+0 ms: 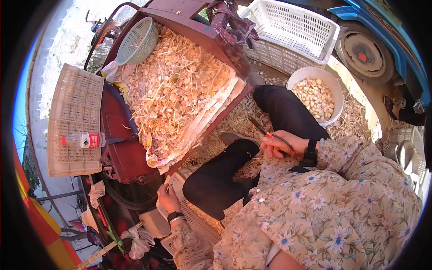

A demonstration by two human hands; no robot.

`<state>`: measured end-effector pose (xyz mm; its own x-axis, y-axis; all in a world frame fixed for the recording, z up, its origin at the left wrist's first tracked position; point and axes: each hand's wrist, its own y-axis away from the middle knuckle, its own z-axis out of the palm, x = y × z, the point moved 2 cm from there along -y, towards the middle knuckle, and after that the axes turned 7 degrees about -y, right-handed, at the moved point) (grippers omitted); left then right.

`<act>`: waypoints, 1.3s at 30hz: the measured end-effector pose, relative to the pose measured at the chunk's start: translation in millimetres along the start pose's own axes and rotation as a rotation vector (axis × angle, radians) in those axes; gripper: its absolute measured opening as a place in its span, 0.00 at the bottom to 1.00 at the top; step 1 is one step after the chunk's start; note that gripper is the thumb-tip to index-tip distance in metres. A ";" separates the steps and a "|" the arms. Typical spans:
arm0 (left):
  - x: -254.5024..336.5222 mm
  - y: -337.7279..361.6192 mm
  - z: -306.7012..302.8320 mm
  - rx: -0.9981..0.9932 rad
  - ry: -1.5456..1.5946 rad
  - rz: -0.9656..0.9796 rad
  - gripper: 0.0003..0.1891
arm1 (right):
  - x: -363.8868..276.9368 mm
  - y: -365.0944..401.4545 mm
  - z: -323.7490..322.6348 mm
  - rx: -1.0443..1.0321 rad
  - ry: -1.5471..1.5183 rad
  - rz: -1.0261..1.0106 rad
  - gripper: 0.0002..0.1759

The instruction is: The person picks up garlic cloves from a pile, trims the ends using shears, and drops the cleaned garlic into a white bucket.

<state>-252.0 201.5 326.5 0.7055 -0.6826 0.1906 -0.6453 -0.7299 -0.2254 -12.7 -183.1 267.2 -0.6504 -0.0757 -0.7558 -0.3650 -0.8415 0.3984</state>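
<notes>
My right hand (pixel 281 145) is closed around a pair of scissors (pixel 257 124) with orange on the handles; the dark blades point up and left over my legs. My left hand (pixel 168 198) is low at the left, beside the near edge of the red cart and above a pale plastic crate (pixel 198 223). Its fingers are curled together, and what they hold, if anything, is too small to make out. Beyond it, a heap of garlic and dry stalks (pixel 180 85) lies on the cart. A white bucket (pixel 339 96) of peeled-looking cloves stands past my right knee.
A green basket (pixel 137 41) rests on the heap's far corner. A plastic bottle (pixel 85 140) lies by an upright crate (pixel 74 108). White crates (pixel 288 31) are stacked at the back, near a blue vehicle's wheel (pixel 364 51). Another person's foot (pixel 390 108) shows at right.
</notes>
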 end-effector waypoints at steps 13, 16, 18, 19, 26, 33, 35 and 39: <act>236.1 -185.6 75.4 0.122 -0.110 0.530 0.11 | -1.1 3.9 -0.1 0.000 -0.035 -0.043 0.35; 231.4 -165.8 78.0 0.102 -0.125 0.517 0.09 | 5.1 -2.0 -4.8 -0.016 0.000 -0.038 0.35; 228.8 -153.8 73.8 0.138 -0.054 0.476 0.08 | 7.5 -2.1 -3.0 -0.012 0.011 -0.040 0.34; 227.0 -150.1 71.7 0.135 0.067 0.403 0.07 | 4.7 -1.0 0.3 -0.003 0.012 -0.047 0.34; 227.7 -111.6 48.3 -0.200 1.177 0.055 0.10 | -8.9 -4.0 5.6 0.069 0.221 -0.014 0.29; 250.2 -8.4 14.0 -0.549 1.569 -0.022 0.07 | -62.2 -8.5 31.2 0.412 1.081 -0.836 0.28; 251.8 10.6 8.6 -0.567 1.547 -0.032 0.08 | -72.3 -1.3 33.9 0.379 1.193 -0.710 0.28; 244.0 31.1 9.1 -0.633 1.503 0.100 0.10 | -63.1 3.7 30.6 0.359 1.258 -0.798 0.28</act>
<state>-97.3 12.6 357.3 -0.0034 0.1325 0.9912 -0.9458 -0.3223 0.0398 6.5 -165.1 332.3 0.6880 -0.2260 -0.6896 -0.5911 -0.7259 -0.3518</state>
